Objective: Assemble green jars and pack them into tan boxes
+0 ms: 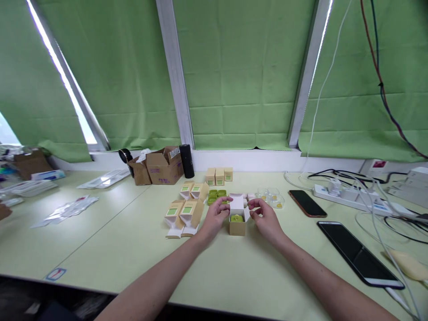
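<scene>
Currently, left hand (216, 217) and right hand (265, 218) — fingers (255, 203) apart — flank one open box (237, 228) near seven other boxes (191, 214).

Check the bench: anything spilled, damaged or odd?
No spill or damage visible. Untidiest spot: black and white cables tangled around the power strip at the right, crossing one another loosely. The open box between the left hand and right hand stands upright, back flap raised.

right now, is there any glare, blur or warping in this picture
Head view: glare through the window gap, a highlight on the plastic pack; head view: window posts splay, likely wide-lens distortion; head view: left hand and right hand show no obvious blur, but box labels are too small to read.
</scene>
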`<state>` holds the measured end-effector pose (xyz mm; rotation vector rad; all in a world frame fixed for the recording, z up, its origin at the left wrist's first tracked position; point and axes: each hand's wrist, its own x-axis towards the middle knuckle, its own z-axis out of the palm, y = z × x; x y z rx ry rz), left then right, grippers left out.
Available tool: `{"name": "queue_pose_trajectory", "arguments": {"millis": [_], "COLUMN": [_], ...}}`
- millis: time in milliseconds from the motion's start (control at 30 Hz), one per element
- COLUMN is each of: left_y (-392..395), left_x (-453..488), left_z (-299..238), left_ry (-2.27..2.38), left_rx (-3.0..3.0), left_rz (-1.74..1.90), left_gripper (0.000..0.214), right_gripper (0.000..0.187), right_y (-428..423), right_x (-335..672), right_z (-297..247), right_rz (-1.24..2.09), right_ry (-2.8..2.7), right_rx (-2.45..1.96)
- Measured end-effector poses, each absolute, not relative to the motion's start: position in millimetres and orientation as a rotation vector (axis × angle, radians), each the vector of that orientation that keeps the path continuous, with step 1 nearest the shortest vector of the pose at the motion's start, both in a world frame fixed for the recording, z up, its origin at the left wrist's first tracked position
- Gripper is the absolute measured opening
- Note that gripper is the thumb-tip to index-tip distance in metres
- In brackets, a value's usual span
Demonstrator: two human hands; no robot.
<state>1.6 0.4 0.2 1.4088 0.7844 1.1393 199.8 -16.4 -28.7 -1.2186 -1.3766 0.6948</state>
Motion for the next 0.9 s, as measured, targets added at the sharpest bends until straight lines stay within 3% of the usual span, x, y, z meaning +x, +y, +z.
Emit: {"name": "queue_pose_trajectory", "arguments": {"millis": [900], "left_y": [-11], "left_x": [4], "left_z": [8], "left_ry": [0.91], "left_rx": [1.567], "left_rz": [1.094], "left_gripper": [0.041], "right_gripper": [0.036], "right_y": [-30], "right_x": [192], "right_z": [-16], "right_rz": [0.938], "right_ry": [-1.304], "right_rx": [-1.038]}}
